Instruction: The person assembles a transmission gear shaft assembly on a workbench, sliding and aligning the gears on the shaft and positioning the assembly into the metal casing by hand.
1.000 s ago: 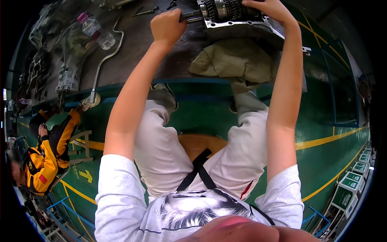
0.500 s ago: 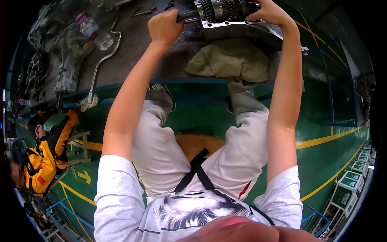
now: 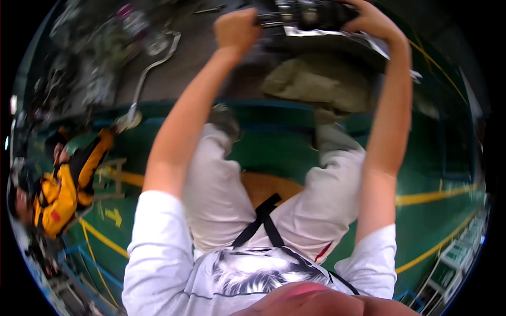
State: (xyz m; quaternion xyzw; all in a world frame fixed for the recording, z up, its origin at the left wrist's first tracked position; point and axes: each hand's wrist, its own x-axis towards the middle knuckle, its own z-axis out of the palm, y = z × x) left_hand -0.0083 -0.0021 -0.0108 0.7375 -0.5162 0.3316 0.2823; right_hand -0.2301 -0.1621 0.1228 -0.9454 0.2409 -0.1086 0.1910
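Gear assembly (image 3: 314, 15), seated over a pale metal housing (image 3: 311, 32) at the bench's upper middle, cut off by the top edge of view. The left hand (image 3: 237, 30) is clenched round the shaft (image 3: 270, 20) projecting from its left end; the right hand (image 3: 375, 22) grasps its dark right end between thumb and fingers, the fingers partly out of view. Nearest, on the wearer's side, a bunched khaki cloth (image 3: 319, 81) lies between housing and bench edge. Left on the bench (image 3: 182, 79): a bent metal bar (image 3: 150, 67), a clear bottle (image 3: 134, 23) with a pink cap, and metal parts (image 3: 100, 87) too blurred to identify. Beyond, at lower left, sits a co-worker in a yellow jacket (image 3: 55, 197). Compared with half a second earlier, the scene is more blurred and the bench items appear farther right; both hands keep their holds.
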